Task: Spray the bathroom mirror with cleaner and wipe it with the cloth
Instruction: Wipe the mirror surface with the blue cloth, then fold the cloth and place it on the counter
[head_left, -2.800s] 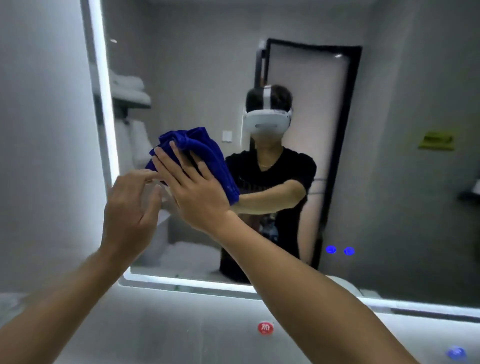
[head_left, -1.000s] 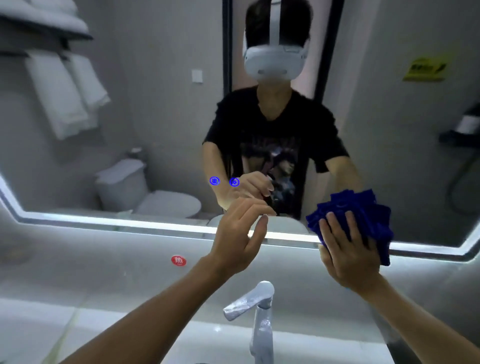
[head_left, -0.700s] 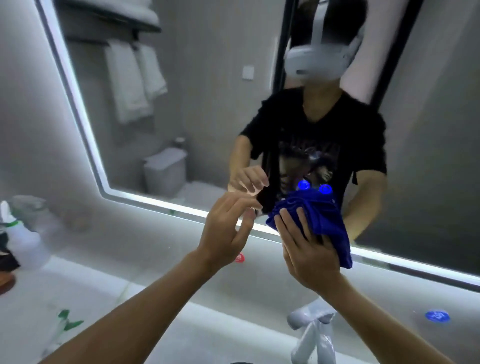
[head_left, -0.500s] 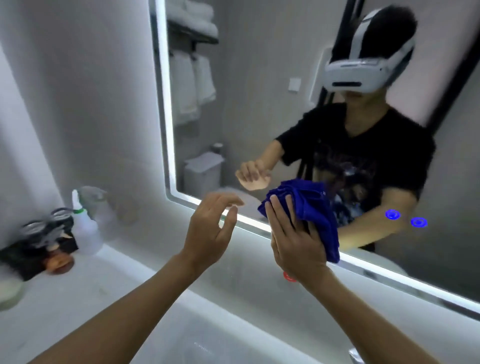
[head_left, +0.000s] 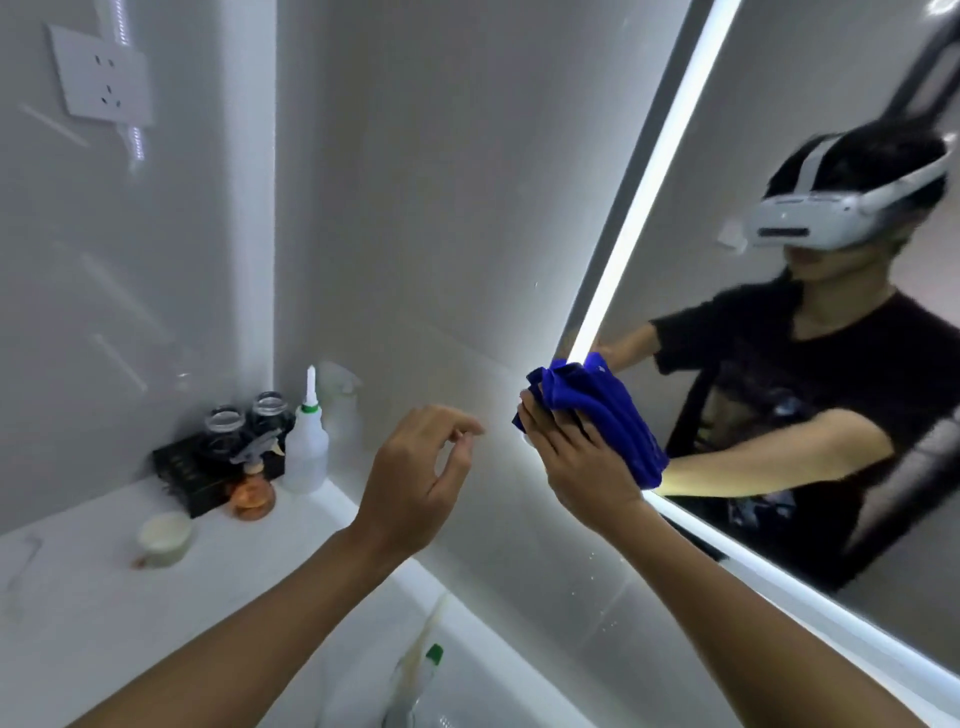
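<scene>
My right hand (head_left: 579, 457) presses a bunched blue cloth (head_left: 602, 410) against the lower left corner of the lit mirror (head_left: 769, 130), right on its glowing edge strip. My left hand (head_left: 415, 478) hovers to the left of it in front of the wall, holding nothing, fingers loosely curled with thumb and forefinger close together. A white squeeze bottle with a green collar (head_left: 306, 441) stands on the counter against the wall. A spray bottle with a green part (head_left: 415, 680) lies low at the frame's bottom, partly cut off. The mirror shows my reflection.
On the white counter (head_left: 93, 597) at the left stand a black tray with two glass jars (head_left: 228, 441), a small amber bottle (head_left: 252, 493) and a white cup (head_left: 163, 535). A wall socket (head_left: 101, 78) sits high on the left wall.
My view has swung left and tilted. My right hand has slid the cloth left along the bottom of the mirror to its lower left corner. My left hand stays empty beside it.
</scene>
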